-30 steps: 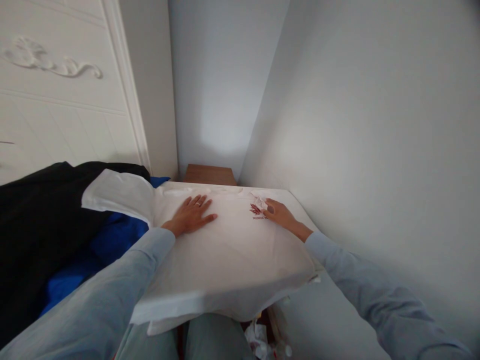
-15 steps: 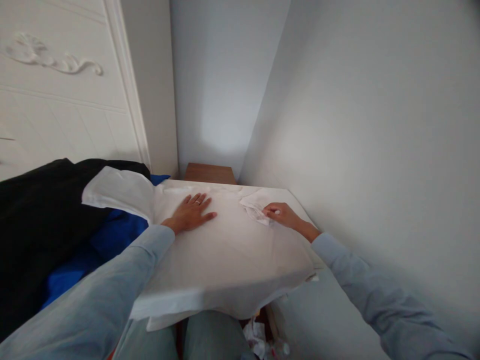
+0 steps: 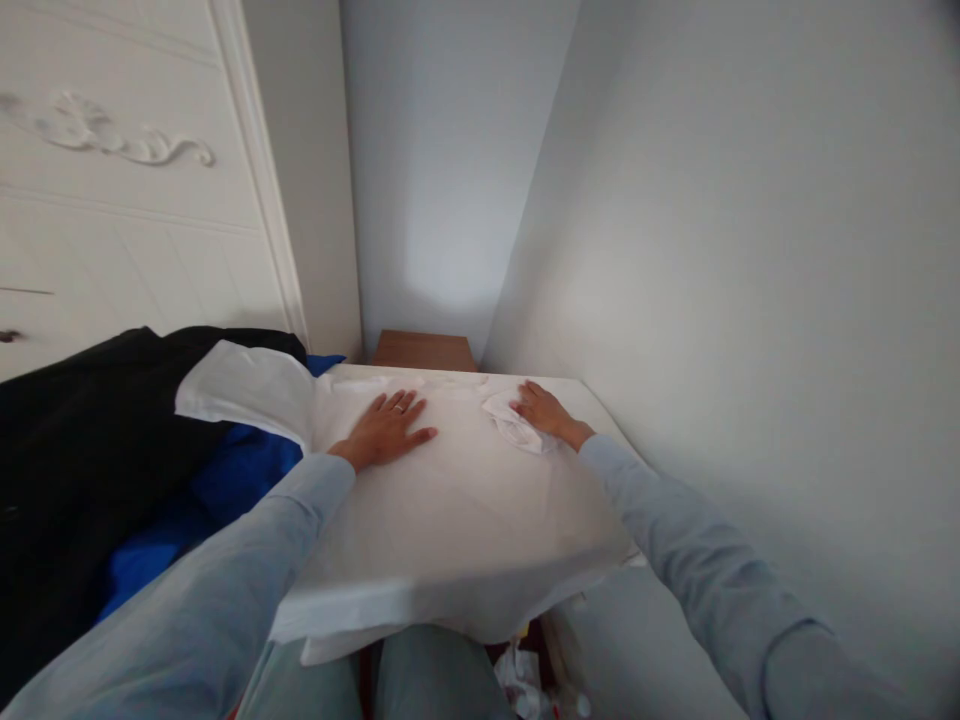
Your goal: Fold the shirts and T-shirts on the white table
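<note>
A white garment (image 3: 472, 500), which looks like a shirt, lies spread over a white tabletop, its near edge hanging down in front of my knees. My left hand (image 3: 384, 430), with a ring on one finger, rests flat on its left part, fingers stretched. One white sleeve (image 3: 247, 385) reaches out past the table's left side. On the right, a folded-over piece of white cloth (image 3: 517, 430) lies on top of the garment. My right hand (image 3: 546, 408) rests at the upper right of this piece, thumb and fingers apart; the fingertips are partly blurred.
Dark clothing (image 3: 97, 440) and blue fabric (image 3: 217, 490) are piled at the left, beside a white cabinet (image 3: 150, 230) with carved trim. A brown wooden surface (image 3: 424, 350) stands behind the table. The wall (image 3: 735, 300) runs close along the right. Small items (image 3: 521, 672) lie below the table.
My right hand has moved up and left, from pinching the folded cloth's right edge to resting on it with spread fingers. My left hand stays in place on the garment.
</note>
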The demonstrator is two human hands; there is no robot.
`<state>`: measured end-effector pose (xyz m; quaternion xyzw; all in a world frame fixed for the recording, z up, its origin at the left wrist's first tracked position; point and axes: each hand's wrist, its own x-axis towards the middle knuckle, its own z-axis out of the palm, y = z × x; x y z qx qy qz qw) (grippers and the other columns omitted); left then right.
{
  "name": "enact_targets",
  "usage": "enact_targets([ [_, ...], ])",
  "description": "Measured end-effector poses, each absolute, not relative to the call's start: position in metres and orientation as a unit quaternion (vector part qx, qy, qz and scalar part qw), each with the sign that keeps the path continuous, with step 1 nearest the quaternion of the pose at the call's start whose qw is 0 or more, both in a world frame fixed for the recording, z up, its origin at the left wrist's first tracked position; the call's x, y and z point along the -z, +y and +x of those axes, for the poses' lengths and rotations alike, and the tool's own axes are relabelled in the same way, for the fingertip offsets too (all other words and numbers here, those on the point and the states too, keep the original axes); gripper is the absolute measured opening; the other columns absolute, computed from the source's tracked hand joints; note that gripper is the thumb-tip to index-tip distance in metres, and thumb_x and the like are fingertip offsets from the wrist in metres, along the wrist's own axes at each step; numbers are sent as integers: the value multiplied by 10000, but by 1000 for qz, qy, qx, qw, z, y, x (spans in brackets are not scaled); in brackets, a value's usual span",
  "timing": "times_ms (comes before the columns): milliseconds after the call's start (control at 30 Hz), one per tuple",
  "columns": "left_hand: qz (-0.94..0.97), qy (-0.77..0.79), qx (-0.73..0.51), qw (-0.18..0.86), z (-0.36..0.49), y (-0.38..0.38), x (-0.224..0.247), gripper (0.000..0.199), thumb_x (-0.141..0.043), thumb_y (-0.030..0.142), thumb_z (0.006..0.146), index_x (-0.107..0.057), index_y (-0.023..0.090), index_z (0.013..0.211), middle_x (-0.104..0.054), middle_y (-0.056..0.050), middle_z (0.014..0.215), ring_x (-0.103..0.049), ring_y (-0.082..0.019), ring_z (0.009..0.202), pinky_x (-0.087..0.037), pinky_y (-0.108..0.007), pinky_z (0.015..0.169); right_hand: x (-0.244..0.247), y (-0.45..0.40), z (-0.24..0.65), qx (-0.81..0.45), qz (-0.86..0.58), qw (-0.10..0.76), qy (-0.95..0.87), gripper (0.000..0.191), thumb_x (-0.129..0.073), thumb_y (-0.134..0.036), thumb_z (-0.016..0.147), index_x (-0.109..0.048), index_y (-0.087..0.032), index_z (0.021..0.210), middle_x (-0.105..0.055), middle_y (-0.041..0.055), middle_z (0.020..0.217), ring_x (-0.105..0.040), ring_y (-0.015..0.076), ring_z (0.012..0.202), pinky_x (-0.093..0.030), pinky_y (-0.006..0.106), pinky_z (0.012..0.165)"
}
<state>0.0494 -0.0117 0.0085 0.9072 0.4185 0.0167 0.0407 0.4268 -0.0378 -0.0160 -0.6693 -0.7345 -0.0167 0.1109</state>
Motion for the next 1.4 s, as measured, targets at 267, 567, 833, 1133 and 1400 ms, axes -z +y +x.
enact_targets([
  [267,910,411,-32,40,47,-6,0,892,-172,755,930,-291,164,1589,-215,-138,1660,-173,-294,1553,-124,-475,1254,24,-43,443,-14,-688,82,-721,599,-341,-489,1025,-425,-138,1504,-351,183,1604,-303,296,1507,-302,496,1208],
  [567,910,412,-34,39,49,-7,0,904,-173,770,923,-283,172,1592,-214,-137,1659,-180,-303,1550,-126,-482,1256,9,-66,384,9,-639,68,-767,738,-325,-580,1013,-300,-107,1579,-215,195,1653,-162,334,1544,-180,539,1246],
  [833,909,413,-30,49,50,-8,-3,886,-184,758,931,-268,178,1596,-197,-127,1664,-162,-299,1555,-118,-489,1257,12,-129,367,-75,-568,88,-815,782,-255,-622,1018,-222,-114,1612,-195,190,1652,-176,319,1542,-192,557,1251],
  [1133,907,417,-19,49,50,-10,-6,880,-193,749,936,-264,173,1596,-187,-131,1663,-147,-293,1558,-117,-486,1258,-11,-93,373,-34,-559,164,-812,767,-278,-659,1002,-370,-145,1564,-326,128,1624,-283,281,1516,-233,472,1264],
  [1400,908,417,-19,45,49,-10,-5,894,-161,761,929,-266,175,1597,-176,-129,1667,-152,-296,1557,-117,-487,1259,18,-19,420,-6,-651,150,-744,587,-383,-478,998,-526,-123,1443,-502,166,1507,-396,327,1455,-303,515,1221],
])
